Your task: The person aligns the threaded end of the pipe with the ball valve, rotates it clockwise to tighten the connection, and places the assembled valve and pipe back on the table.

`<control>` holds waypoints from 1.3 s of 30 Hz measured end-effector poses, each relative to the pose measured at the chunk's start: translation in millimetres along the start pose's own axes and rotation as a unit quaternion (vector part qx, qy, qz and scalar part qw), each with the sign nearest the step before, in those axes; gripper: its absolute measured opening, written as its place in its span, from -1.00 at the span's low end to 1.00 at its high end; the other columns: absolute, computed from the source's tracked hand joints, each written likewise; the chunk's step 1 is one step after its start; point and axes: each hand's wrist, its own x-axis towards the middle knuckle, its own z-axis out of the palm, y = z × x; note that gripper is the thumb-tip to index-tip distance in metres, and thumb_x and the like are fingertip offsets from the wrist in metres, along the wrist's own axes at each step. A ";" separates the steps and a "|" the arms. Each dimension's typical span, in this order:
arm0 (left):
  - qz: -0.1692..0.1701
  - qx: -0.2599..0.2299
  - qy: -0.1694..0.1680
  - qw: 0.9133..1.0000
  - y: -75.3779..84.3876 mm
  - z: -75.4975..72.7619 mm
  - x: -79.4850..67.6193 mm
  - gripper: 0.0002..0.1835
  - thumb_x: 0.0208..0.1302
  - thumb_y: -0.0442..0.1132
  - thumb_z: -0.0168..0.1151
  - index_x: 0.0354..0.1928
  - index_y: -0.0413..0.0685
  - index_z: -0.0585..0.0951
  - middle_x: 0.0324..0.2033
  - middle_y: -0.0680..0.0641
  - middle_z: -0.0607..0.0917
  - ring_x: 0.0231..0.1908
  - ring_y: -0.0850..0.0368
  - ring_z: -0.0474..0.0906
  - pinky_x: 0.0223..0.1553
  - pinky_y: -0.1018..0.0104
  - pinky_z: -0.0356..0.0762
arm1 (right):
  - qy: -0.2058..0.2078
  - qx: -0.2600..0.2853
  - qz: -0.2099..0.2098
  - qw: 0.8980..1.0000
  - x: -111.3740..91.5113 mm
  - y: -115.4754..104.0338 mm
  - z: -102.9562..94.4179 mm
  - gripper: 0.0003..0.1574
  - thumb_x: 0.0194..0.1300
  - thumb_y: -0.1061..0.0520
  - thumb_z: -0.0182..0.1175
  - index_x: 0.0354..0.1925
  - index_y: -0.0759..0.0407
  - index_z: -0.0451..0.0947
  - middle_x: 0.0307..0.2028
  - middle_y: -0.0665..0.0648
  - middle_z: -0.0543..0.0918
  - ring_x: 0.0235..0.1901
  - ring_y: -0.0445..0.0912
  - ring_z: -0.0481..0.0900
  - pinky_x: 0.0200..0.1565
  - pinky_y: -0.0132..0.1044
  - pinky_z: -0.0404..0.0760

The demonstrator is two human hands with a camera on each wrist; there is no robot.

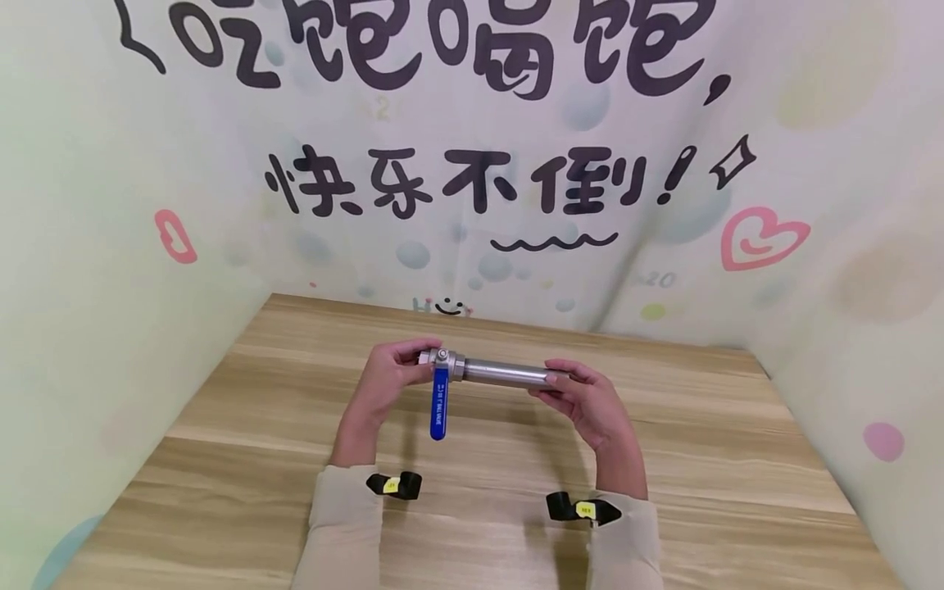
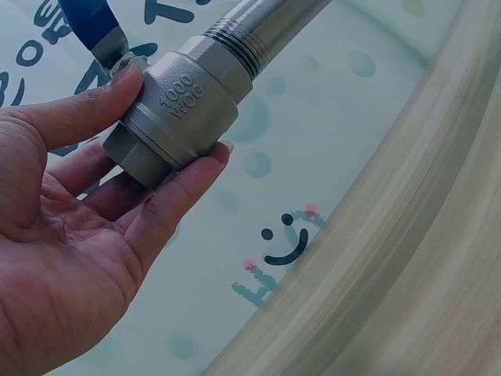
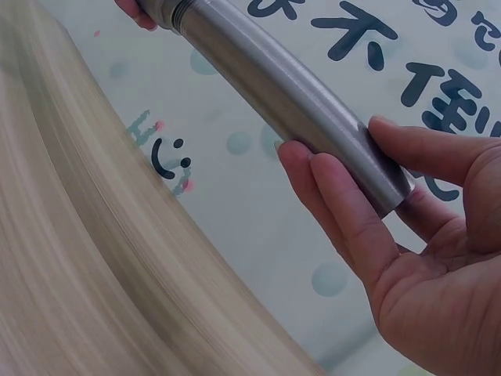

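Note:
A silver ball valve (image 1: 451,365) with a blue lever handle (image 1: 438,406) is joined by threads to a plain steel pipe (image 1: 505,374). Both are held up above the table, nearly level in the head view. My left hand (image 1: 388,377) grips the valve's free end, thumb on one side and fingers under the other. In the left wrist view the valve body (image 2: 184,106) reads "1000 WOG", and part of the pipe's thread shows beside it. At the other end, my right hand (image 1: 590,401) pinches the pipe between thumb and fingers, as the right wrist view shows on the pipe (image 3: 290,94).
Below the hands spreads a wood-grain table (image 1: 472,524). A pale wall covering (image 1: 472,270) with dark lettering and pink hearts rises behind it and at both sides. Black straps with yellow labels (image 1: 392,485) sit on both sleeve cuffs.

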 end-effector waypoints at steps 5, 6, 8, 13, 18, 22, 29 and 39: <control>-0.001 -0.001 -0.001 1.000 -0.6 1.5 0.1 -0.58 0.12 -0.57 0.27 0.08 -0.41 0.58 -0.08 -0.28 0.67 -0.21 0.13 0.65 -0.16 0.32 0.66 | -0.004 0.004 -0.005 1.000 -1.3 -0.6 -1.6 -0.69 0.28 0.45 0.12 -0.14 0.12 0.62 -0.16 0.19 0.61 -0.25 0.04 0.74 -0.07 -0.23 0.67; -0.001 -0.001 -0.002 1.000 -0.6 1.7 0.2 -0.58 0.12 -0.57 0.27 0.08 -0.41 0.58 -0.08 -0.27 0.67 -0.21 0.13 0.65 -0.16 0.32 0.66 | -0.007 0.006 -0.006 1.000 -1.4 -0.8 -1.8 -0.66 0.27 0.47 0.11 -0.14 0.12 0.63 -0.16 0.19 0.60 -0.24 0.04 0.74 -0.07 -0.23 0.66; 0.000 -0.001 -0.003 1.000 -0.5 2.1 0.3 -0.58 0.12 -0.56 0.27 0.08 -0.41 0.58 -0.09 -0.26 0.67 -0.21 0.13 0.64 -0.16 0.32 0.65 | -0.010 0.009 -0.009 1.000 -1.5 -1.4 -2.0 -0.62 0.25 0.50 0.09 -0.14 0.12 0.63 -0.15 0.19 0.60 -0.24 0.04 0.74 -0.06 -0.22 0.66; 0.002 0.000 -0.002 1.000 0.4 2.1 0.6 -0.58 0.13 -0.57 0.26 0.08 -0.42 0.57 -0.09 -0.25 0.67 -0.20 0.14 0.63 -0.16 0.33 0.65 | -0.016 0.010 -0.011 1.000 -2.0 -2.6 -2.1 -0.63 0.26 0.50 0.09 -0.14 0.13 0.62 -0.16 0.18 0.61 -0.25 0.04 0.74 -0.06 -0.22 0.66; 0.001 -0.006 -0.003 1.000 1.8 3.3 0.8 -0.58 0.12 -0.57 0.26 0.09 -0.43 0.57 -0.08 -0.26 0.67 -0.20 0.14 0.64 -0.14 0.32 0.65 | -0.022 -0.001 -0.010 1.000 -2.5 -3.6 -3.0 -0.70 0.31 0.45 0.09 -0.11 0.16 0.59 -0.18 0.18 0.64 -0.27 0.03 0.74 -0.08 -0.23 0.67; 0.000 -0.007 -0.006 1.000 2.0 3.8 0.4 -0.58 0.12 -0.57 0.27 0.09 -0.44 0.56 -0.09 -0.26 0.67 -0.20 0.15 0.65 -0.14 0.32 0.66 | -0.024 -0.003 -0.007 1.000 -3.1 -4.2 -3.4 -0.74 0.32 0.42 0.11 -0.13 0.15 0.59 -0.20 0.19 0.64 -0.28 0.02 0.75 -0.10 -0.24 0.68; -0.001 -0.008 -0.004 1.000 1.6 2.6 -0.4 -0.58 0.13 -0.57 0.27 0.09 -0.44 0.56 -0.06 -0.34 0.64 -0.20 0.15 0.64 -0.14 0.33 0.65 | -0.026 -0.008 -0.006 1.000 -2.2 -2.5 -3.6 -0.82 0.32 0.35 0.17 -0.13 0.18 0.59 -0.23 0.20 0.65 -0.30 0.02 0.75 -0.13 -0.26 0.69; -0.002 -0.010 -0.007 1.000 3.2 2.4 -1.7 -0.57 0.11 -0.58 0.27 0.09 -0.45 0.55 -0.08 -0.29 0.66 -0.19 0.14 0.65 -0.12 0.32 0.65 | -0.010 -0.019 0.004 1.000 -2.2 -2.2 -1.0 -0.67 0.35 0.26 0.19 0.01 0.42 0.42 -0.20 0.21 0.60 -0.31 0.02 0.74 -0.14 -0.28 0.69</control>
